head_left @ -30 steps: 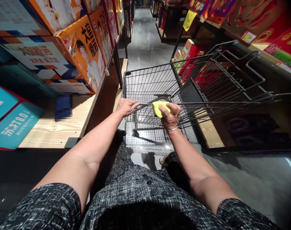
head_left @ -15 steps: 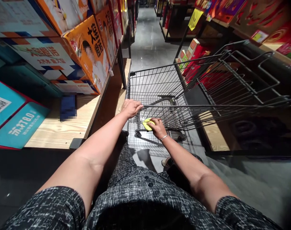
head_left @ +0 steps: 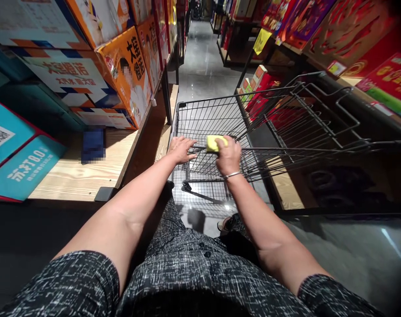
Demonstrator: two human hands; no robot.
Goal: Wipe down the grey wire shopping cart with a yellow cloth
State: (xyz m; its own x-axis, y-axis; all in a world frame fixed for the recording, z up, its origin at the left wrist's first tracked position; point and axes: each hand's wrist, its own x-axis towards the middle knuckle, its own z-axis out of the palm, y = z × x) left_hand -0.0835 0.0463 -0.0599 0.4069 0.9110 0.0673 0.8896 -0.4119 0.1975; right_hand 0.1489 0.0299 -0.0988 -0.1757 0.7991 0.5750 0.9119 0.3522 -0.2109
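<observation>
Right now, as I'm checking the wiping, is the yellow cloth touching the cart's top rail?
Touching. The head view shows the right hand pressing the yellow cloth onto the cart's top rail, no gap between them.

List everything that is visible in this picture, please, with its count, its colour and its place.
shopping cart: one, black wire, in the aisle in front of the person
wire rack: one, black, to the right of the cart
yellow cloth: one, yellow, at the cart's near rim
orange boxes: several, orange and white, stacked at left
teal boxes: two, teal, at the near left
wooden shelf: one, light wood, under the boxes at left
red boxes: many, red, on the right shelves
bracelet: one, silver, on the right wrist
left hand: one, open on the cart's near rim
right hand: one, closed on the cloth
</observation>
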